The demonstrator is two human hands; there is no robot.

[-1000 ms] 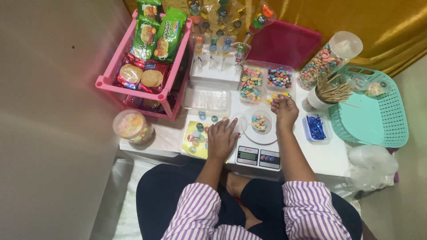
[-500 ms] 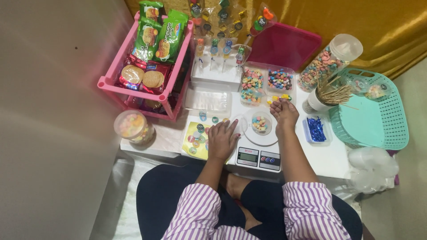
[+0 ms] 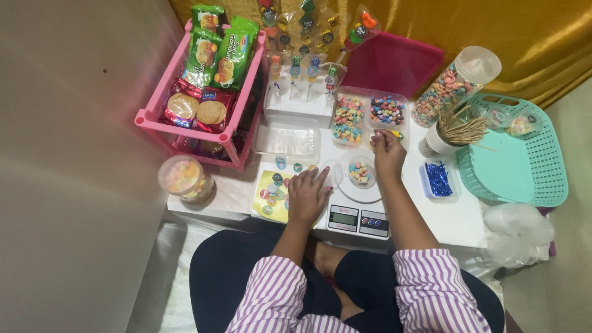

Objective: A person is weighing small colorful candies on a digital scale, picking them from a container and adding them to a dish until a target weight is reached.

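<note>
A small clear cup of coloured candies stands on the white kitchen scale. My left hand rests flat, fingers spread, on the table beside the scale and over a yellow sticker sheet. My right hand is just beyond the cup, its fingers bunched at the near edge of a clear divided tray of coloured candies. Whether a candy sits in those fingers cannot be made out.
A pink rack of biscuit packets stands at the left, with a lidded candy tub in front. Wrapped lollipops on a white stand, a red lid, a tall cereal-ring jar, a stick cup, blue ties, a teal basket.
My right hand has shifted slightly away from the cup toward the divided candy tray. The left hand has stayed in place.
</note>
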